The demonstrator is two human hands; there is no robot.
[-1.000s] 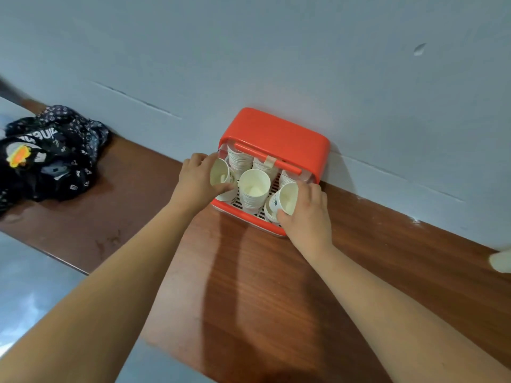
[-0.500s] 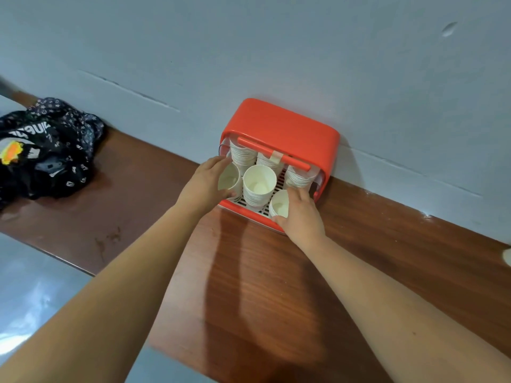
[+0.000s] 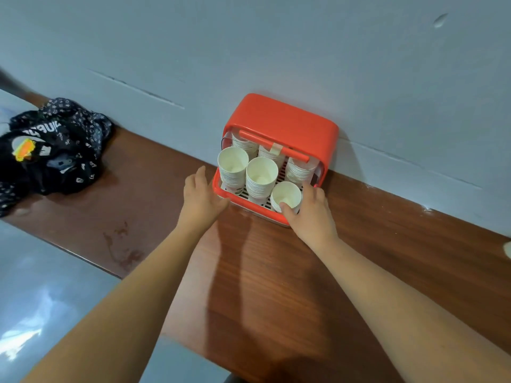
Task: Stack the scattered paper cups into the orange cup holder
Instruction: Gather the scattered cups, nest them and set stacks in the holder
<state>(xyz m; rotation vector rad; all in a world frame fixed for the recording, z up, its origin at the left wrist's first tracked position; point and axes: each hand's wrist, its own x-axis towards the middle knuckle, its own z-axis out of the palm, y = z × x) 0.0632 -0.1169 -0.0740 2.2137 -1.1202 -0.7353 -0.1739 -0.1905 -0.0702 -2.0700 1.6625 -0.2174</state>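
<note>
Two bare forearms are seen reaching forward over the wooden counter. The left hand is held open, fingers spread, nothing gripped; it sits just beside the front-left corner of the orange holder, thumb close to the tray rim, contact not clear. The right hand is wrapped loosely around the short cup stack at the front right of the tray, thumb on the near wall, fingers on the far side; the grip is partly closed on that stack.

The holder is placed against the grey wall, lid raised, a slatted tray at the bottom. Three stacks are seen in the front row: the tall left stack, the middle stack, and the short one under the right hand. Three more stacks are seen behind, under the lid, partly hidden by an orange handle bar with a tape strip on it.

Well apart to the left, a black patterned bag is laid on the counter. A pale object is cut off at the right frame edge; it cannot be identified.
</note>
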